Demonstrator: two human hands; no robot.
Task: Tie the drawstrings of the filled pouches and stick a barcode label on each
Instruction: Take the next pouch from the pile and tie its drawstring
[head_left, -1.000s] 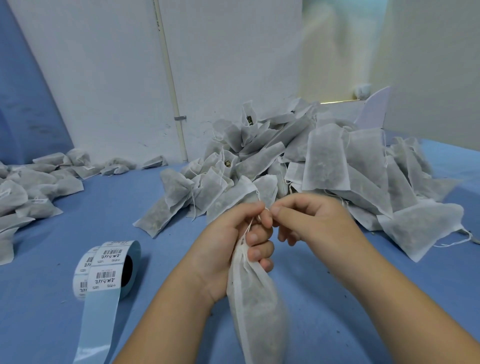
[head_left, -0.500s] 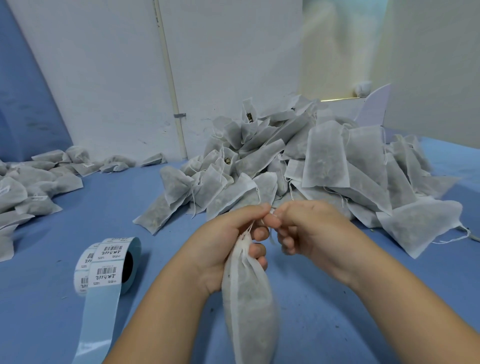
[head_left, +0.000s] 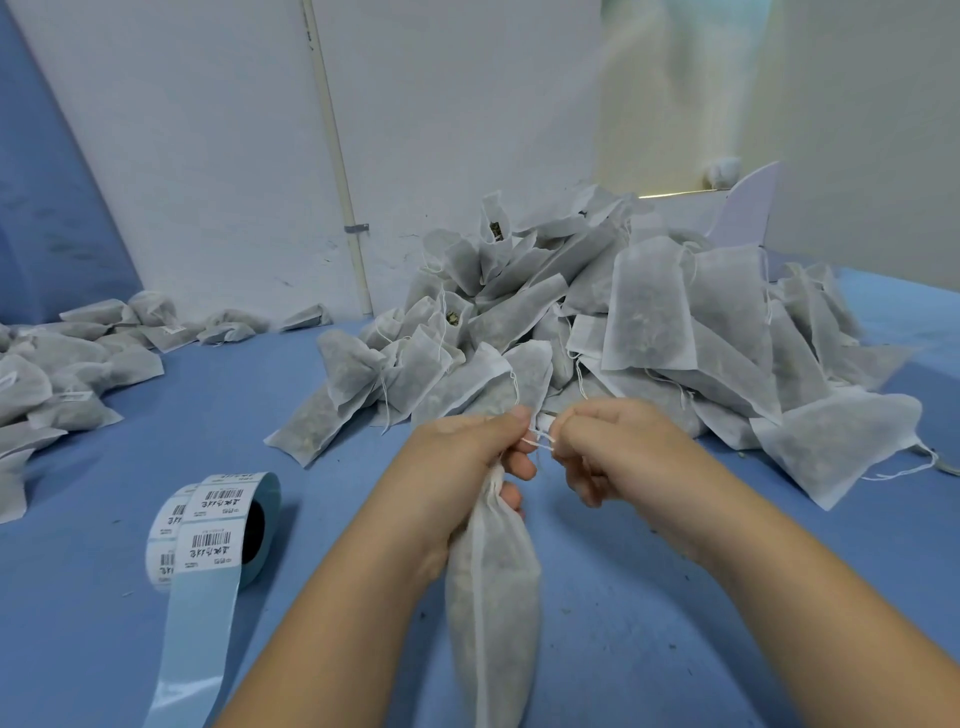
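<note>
Knot-tying underway: left hand (head_left: 467, 457) grips pouch (head_left: 491, 597) neck, right hand (head_left: 618, 452) pinches drawstring (head_left: 540, 441); next I cinch tight, then barcode label roll (head_left: 218, 525).

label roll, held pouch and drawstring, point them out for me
label roll (head_left: 221, 525), head view, on the top barcode label
held pouch (head_left: 491, 597), head view, on its filled middle
drawstring (head_left: 537, 441), head view, on the strand between both hands

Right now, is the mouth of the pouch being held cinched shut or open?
Cinched shut: the pouch narrows to a gathered neck in the left hand, with the drawstring pulled toward the right hand.
</note>
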